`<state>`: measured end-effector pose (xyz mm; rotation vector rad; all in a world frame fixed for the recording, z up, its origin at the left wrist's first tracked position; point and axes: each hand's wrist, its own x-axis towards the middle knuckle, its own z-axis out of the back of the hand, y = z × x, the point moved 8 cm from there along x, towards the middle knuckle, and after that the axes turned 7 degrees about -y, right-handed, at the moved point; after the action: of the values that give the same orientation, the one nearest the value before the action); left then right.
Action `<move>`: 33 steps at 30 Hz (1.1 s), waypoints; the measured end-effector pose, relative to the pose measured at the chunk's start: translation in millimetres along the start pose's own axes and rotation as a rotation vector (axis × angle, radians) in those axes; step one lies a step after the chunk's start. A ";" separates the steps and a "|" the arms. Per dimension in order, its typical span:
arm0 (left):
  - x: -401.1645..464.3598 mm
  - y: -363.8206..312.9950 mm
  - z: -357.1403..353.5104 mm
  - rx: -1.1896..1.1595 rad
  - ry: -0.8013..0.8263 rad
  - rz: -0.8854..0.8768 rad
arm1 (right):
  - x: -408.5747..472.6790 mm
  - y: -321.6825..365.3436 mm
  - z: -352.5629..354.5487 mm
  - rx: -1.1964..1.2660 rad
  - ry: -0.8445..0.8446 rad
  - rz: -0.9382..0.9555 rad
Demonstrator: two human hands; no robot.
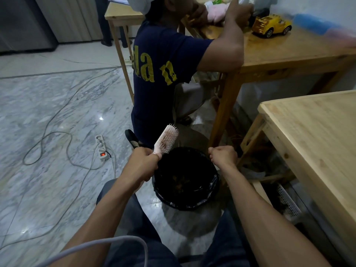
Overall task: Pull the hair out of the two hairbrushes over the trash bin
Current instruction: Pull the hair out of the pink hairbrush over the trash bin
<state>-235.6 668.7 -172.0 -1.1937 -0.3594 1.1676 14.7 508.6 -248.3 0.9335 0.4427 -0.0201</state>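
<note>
One view only, head camera. Your left hand [143,162] grips the handle of the pale pink plastic paddle hairbrush [167,139], head tilted up and away from you, bristles facing right, a brownish mat of hair [168,138] packed between the pins. It sits at the far-left rim of the round trash bin with black liner [212,186], partly outside it. Your right hand [223,156] is clenched over the far-right rim; whether it pinches a pulled tuft or nothing I cannot tell. Only one brush is visible; the second is not in view.

To do this pull well:
- Shift the brush head in over the middle of the bin so loose strands drop inside, not on the marble floor [57,112].
- Turn the bristles toward the right hand and pinch the mat low, at the pin roots.
- Peel from one end, steady, along the pins; likely comes off in one sheet.
- Let go of the tuft low over the liner.
- Watch the seated person in the navy shirt [163,74] just beyond the bin.
</note>
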 end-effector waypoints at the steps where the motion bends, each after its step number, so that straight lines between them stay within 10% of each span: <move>1: 0.3 -2.3 0.3 -0.006 0.001 -0.005 | 4.6 -3.6 1.3 -0.048 -0.032 -0.002; 8: 1.1 -4.9 -3.5 0.031 0.010 -0.049 | -3.4 5.7 -15.5 -0.310 0.145 0.076; 13: 1.2 -0.7 -13.0 0.063 0.031 -0.055 | -33.2 39.5 -43.7 0.251 0.432 -0.017; 18: -1.4 0.6 -18.5 0.113 0.033 -0.070 | -47.0 47.8 -63.2 0.261 0.613 0.049; 33: 9.4 11.9 11.1 0.108 -0.166 -0.095 | 0.3 5.3 -9.2 -0.478 0.014 0.136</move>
<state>-246.1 681.4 -181.0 -0.9790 -0.4677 1.1918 12.8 519.0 -249.0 0.4913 0.3731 0.2084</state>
